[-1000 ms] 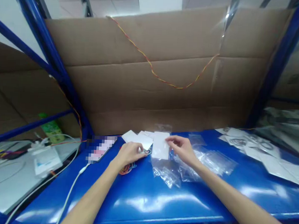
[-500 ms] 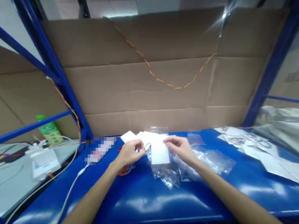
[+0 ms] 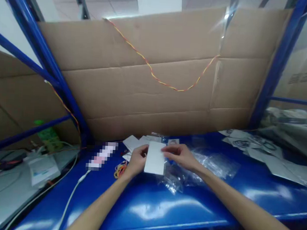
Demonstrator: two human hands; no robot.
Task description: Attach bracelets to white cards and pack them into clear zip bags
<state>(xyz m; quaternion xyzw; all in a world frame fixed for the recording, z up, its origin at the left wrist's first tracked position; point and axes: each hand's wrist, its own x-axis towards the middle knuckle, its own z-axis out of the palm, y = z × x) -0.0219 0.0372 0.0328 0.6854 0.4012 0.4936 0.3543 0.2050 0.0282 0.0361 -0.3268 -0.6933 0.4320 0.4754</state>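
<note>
A white rectangular card (image 3: 154, 159) is held upright between my two hands over the blue table. My left hand (image 3: 137, 161) is closed at its left edge, the fingertips partly behind it. At the upper right edge, my right hand (image 3: 180, 155) pinches the card between thumb and fingers. More white cards (image 3: 131, 142) lie behind it on the table. Coloured rubber bands (image 3: 120, 169) are bunched beside my left wrist. Clear plastic bags (image 3: 174, 179) are spread under and to the right of the card.
White cards with coiled rings or cords (image 3: 242, 143) lie at the right. A blurred-out device with a white cable (image 3: 73, 193) sits on the left. Blue rack posts (image 3: 270, 73) and a cardboard panel (image 3: 144, 94) close off the back. A green bottle (image 3: 48, 135) stands at far left.
The card has moved left and slightly nearer to me. My left hand, apart from it before, has come onto its left edge. My right hand still grips it.
</note>
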